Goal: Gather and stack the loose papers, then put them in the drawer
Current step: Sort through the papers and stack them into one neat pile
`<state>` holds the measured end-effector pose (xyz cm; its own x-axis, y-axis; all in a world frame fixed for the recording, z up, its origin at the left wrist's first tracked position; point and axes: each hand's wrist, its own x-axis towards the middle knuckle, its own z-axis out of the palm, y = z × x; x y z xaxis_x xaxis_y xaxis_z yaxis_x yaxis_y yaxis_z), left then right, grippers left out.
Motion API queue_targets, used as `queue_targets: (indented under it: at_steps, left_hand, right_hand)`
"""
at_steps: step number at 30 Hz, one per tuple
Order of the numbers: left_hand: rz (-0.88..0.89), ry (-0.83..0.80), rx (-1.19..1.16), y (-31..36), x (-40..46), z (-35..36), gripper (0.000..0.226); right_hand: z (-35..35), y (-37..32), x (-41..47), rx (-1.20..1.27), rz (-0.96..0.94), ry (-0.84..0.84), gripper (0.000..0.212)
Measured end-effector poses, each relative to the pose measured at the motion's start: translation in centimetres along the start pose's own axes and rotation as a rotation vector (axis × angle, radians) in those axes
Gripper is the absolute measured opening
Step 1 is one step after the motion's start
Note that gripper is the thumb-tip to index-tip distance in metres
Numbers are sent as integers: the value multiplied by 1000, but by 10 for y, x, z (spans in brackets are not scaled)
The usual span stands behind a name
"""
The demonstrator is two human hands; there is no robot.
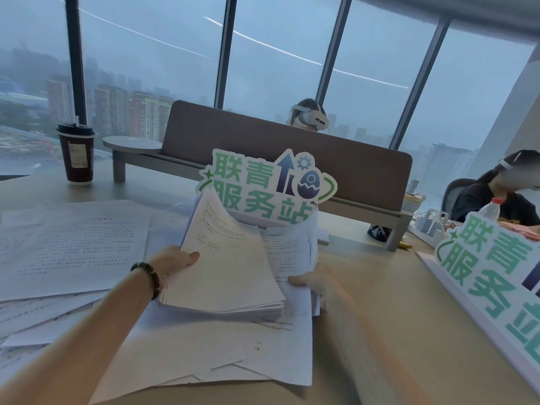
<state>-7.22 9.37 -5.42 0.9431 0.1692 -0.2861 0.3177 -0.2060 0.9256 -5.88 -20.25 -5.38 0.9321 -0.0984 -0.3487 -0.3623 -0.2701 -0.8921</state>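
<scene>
Head view looks down on a thick stack of papers [230, 267] held just above the tabletop [380, 287], its top sheets curling up at the far end. Left hand [172, 263] grips the stack's left edge, thumb on the top page and the fingers hidden underneath; a dark beaded bracelet [147, 277] sits on that wrist. Right hand [317, 283] is blurred, yet its thumb lies on a printed sheet [287, 258] at the stack's right side and the rest of the hand is under the sheets, so it holds them too. More loose papers [67, 247] are spread over the tabletop to the left, overlapping one another, and another untidy layer [222, 355] lies under and in front of the stack. Just behind the stack stands a green and white cut-out sign [263, 185]; a second sign [493, 273] of the same kind leans at the right edge. A dark paper cup [76, 154] with a lid stands far left, near a brown divider panel [263, 147]. Beyond it a person wears a white headset [309, 116], and another person sits at the right behind a clear plastic bottle [491, 210]
</scene>
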Motion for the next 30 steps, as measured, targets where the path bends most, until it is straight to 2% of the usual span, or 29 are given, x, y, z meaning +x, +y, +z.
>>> queue_targets:
  at_steps: [3,10,11,13,15,19,22,25,27,28,30]
  left_hand:
    - [0,-23,-34,0,0,0,26]
    - [31,-56,-174,-1,2,1,25]
    - [26,-67,-188,-2,4,1,25]
    - [16,-81,-202,-4,6,2,22]
    - [10,-92,-208,-5,7,3,21]
    - [-15,-128,-223,-6,8,2,23]
    - [-7,-130,-196,-7,12,2,18]
    - [-3,-139,-195,-7,13,3,17]
    - [-2,-149,-191,-7,13,3,16]
    - [-1,-155,-191,-7,13,4,16]
    - [-4,-166,-194,-6,12,4,16]
  right_hand:
    - [0,1,-3,110,19,-24,26]
    - [-33,1,-6,255,57,-1,57]
    - [-39,2,-7,259,47,8,53]
    - [-48,6,-14,205,38,5,28]
    - [-52,11,-19,128,29,33,20]
    - [-65,28,3,45,20,150,51]
    - [-74,24,8,-20,20,143,90]
    - [-84,29,19,-47,28,121,74]
    - [-82,26,-1,-26,96,135,84]
    - [-83,26,-3,17,122,139,76]
    - [-80,24,-13,66,121,105,36]
